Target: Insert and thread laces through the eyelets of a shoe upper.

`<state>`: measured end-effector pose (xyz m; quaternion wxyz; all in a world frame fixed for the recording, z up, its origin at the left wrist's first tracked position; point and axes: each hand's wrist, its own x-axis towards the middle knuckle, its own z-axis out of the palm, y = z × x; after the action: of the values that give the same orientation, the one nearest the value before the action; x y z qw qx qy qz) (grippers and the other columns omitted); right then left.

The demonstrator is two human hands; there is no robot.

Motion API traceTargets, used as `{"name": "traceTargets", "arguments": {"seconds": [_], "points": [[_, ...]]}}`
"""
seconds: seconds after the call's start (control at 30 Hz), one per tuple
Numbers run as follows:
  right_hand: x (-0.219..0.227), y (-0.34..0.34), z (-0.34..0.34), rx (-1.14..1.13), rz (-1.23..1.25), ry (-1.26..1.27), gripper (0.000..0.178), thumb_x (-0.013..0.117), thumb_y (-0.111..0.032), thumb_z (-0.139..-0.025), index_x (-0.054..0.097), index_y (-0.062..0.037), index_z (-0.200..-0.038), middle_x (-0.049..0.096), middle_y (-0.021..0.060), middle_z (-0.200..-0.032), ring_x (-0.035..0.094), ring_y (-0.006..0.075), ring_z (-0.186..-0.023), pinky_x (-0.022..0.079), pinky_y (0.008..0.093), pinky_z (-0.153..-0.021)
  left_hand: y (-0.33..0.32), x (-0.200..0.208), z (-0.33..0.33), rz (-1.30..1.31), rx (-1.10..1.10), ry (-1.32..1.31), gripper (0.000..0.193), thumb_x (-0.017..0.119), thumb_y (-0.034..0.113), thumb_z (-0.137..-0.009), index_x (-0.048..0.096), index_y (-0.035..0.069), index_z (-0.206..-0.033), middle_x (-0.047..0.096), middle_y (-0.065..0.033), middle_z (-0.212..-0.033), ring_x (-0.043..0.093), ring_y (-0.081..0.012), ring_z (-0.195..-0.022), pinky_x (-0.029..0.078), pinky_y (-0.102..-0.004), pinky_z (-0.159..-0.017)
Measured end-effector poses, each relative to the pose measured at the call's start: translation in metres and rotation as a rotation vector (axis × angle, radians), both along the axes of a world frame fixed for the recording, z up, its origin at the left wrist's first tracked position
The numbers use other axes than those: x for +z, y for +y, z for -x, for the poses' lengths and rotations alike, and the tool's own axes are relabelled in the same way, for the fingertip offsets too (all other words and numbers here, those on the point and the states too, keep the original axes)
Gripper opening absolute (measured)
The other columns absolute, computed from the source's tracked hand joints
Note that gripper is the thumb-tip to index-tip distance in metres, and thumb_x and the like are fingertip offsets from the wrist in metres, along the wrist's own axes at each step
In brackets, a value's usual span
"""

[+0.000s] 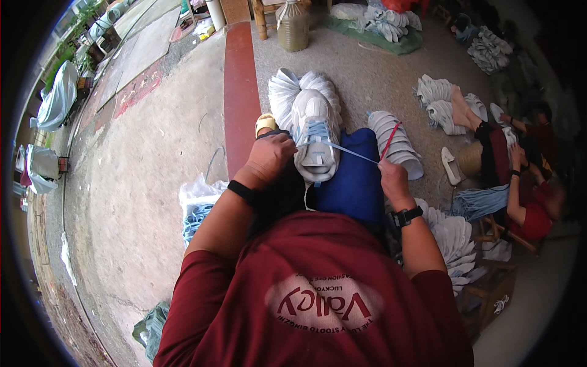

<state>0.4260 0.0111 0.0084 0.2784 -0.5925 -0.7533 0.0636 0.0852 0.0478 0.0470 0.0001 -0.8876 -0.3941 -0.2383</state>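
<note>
My left hand [269, 158] clamps the white sneaker [315, 131] on my lap — right hand [392, 178] pinches its pale-blue lace [342, 148] taut, red tool [389, 140] just above; white bag [197, 197] below-left.

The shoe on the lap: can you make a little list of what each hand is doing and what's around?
shoe: white sneaker lying on the lap, on blue cloth
lace: light blue, pulled tight toward the right
left hand: grips the sneaker's side
right hand: pulls the lace and holds a red tool
nearby: stacks of white shoe parts on the floor, a bag of blue laces, another seated person
</note>
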Motion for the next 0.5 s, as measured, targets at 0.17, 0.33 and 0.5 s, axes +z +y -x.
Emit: {"name": "traceTargets", "arguments": {"seconds": [0.17, 0.33, 0.5], "points": [[-0.009, -0.006, -0.067, -0.056, 0.030, 0.186, 0.013, 0.052, -0.009, -0.081, 0.060, 0.0011, -0.083, 0.058, 0.0222, -0.075, 0.058, 0.0381, -0.073, 0.045, 0.0388, -0.061, -0.013, -0.019, 0.073, 0.165, 0.287, -0.272, 0.006, 0.063, 0.012, -0.078, 0.064, 0.006, -0.080, 0.063, -0.0080, -0.074, 0.062, -0.0228, -0.066, 0.049, -0.0316, -0.058], [-0.045, -0.059, -0.163, -0.261, 0.109, 0.437, 0.013, 0.053, -0.007, -0.080, 0.058, 0.0051, -0.078, 0.057, 0.0131, -0.065, 0.056, 0.0157, -0.062, 0.043, 0.0302, -0.059, -0.067, -0.071, 0.183, 0.557, 0.537, -0.801, 0.007, 0.060, 0.002, -0.081, 0.064, -0.002, -0.086, 0.062, -0.0037, -0.071, 0.055, -0.0095, -0.063, 0.046, -0.0237, -0.057], [-0.082, -0.140, -0.231, -0.405, 0.284, 0.252, 0.015, 0.052, -0.007, -0.079, 0.056, 0.0047, -0.071, 0.052, 0.0087, -0.058, 0.049, 0.0123, -0.057, 0.039, 0.0290, -0.055, -0.138, -0.103, 0.266, 0.701, 0.877, -0.872, 0.008, 0.062, 0.011, -0.082, 0.064, 0.004, -0.085, 0.057, 0.0009, -0.065, 0.045, -0.0041, -0.051, 0.033, -0.0184, -0.043]]}}
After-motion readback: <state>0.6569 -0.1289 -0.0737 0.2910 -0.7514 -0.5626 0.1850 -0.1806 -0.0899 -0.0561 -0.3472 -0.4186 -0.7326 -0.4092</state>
